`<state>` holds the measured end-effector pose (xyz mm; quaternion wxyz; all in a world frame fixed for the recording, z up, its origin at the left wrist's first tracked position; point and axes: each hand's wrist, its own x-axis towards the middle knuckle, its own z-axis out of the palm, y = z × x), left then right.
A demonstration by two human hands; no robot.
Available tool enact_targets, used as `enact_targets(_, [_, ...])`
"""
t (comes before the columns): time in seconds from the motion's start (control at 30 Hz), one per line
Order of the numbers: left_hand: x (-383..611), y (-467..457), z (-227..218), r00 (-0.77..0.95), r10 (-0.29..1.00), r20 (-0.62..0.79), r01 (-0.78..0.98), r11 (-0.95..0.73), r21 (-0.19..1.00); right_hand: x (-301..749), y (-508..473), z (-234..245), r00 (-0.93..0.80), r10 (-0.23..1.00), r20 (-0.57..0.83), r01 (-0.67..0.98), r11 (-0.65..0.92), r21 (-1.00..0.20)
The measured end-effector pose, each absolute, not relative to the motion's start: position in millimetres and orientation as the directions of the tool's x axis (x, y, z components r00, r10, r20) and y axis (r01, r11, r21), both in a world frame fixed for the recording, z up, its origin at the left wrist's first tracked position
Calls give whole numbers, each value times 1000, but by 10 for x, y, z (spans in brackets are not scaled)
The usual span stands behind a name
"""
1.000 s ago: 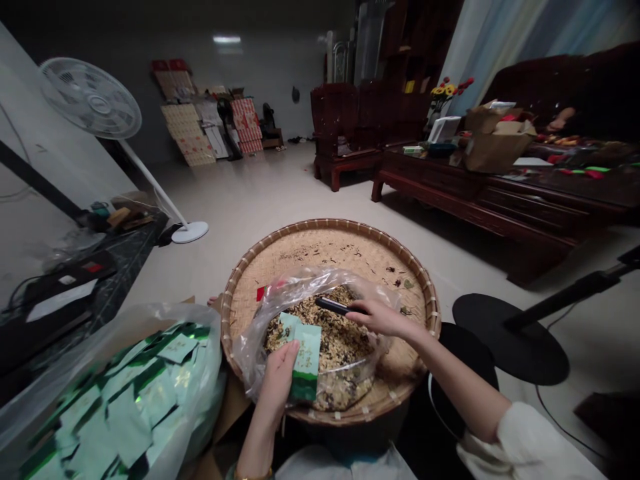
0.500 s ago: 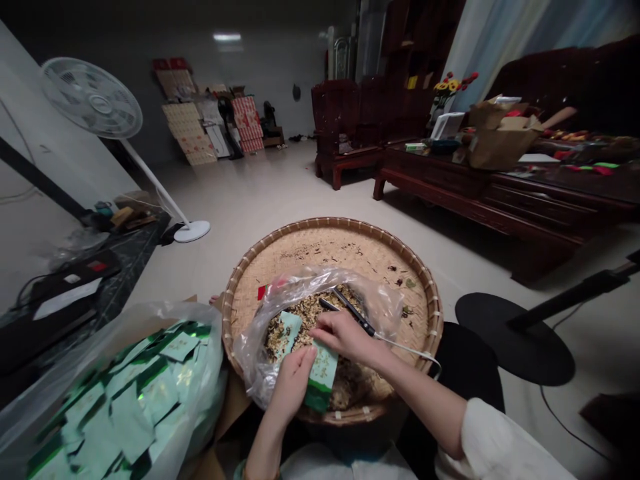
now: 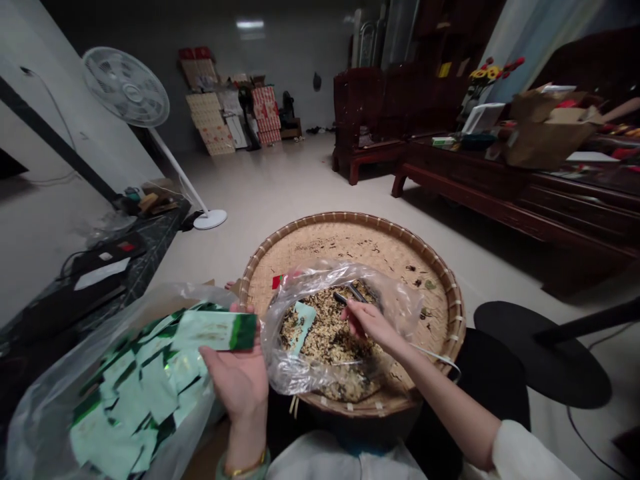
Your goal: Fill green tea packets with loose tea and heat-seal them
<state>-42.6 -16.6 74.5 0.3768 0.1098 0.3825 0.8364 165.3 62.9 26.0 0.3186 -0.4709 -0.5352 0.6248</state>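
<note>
Over the plastic bag (image 3: 40, 407) of pale green packets at the left, my left hand (image 3: 243, 380) is turned palm up. A pale green packet (image 3: 207, 330) with a dark green end rests across its fingers. My right hand (image 3: 373, 323) is curled over a black two-armed tool (image 3: 356, 291) with a white cord, which resembles a hair straightener. Its handle is mostly hidden under the hand. The tool lies in an open clear bag (image 3: 280, 370) of loose, dry, yellowish-brown mix (image 3: 320, 327). A pale green piece (image 3: 303, 327) sits in the mix.
The clear bag stands on a round woven bamboo tray (image 3: 320, 243) with dark scraps on it. Beyond are a white floor fan (image 3: 131, 90), dark wooden furniture (image 3: 480, 180) and stacked boxes (image 3: 210, 123). A black round base (image 3: 540, 353) stands at the right.
My left hand has carried the packet leftward from above the tray to over the packet bag. My right hand has let go of the packet and moved onto the black tool.
</note>
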Motion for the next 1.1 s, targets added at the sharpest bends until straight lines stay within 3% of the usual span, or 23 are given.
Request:
enact_targets(0.1, [-468,-180,865,-696,714,-70,-544,-462,701,1571,615,158,-364,888,-279,208,-215,-954])
enact_targets(0.2, [-380,-176,785,-602,791,-111,-579,-338,742,1409,647,130,-397,913,-95,392,75,-917])
enact_targets(0.3, [-283,-157,622,-507,854,-113,-558,-226,799,1171,725,158,-465,882,73,556,355,-751])
enact_targets(0.43, [-269,-132,423,-378,925,-35,-399,-129,908,860,827,169,-521,853,-6,706,427,-565])
enact_targets(0.6, [-412,-64,176,-328,940,-93,-164,40,986,786,820,81,-521,851,61,681,458,-572])
enact_targets(0.83, [-461,11,-9,-313,950,8,193,56,980,944,767,25,-475,850,226,557,490,-671])
enact_targets(1.0, [-506,3,-27,-219,953,211,613,-34,790,992,758,88,-475,840,264,427,482,-765])
enact_targets(1.1, [-517,6,-13,-140,957,253,767,-56,639,1005,746,74,-456,857,239,426,446,-787])
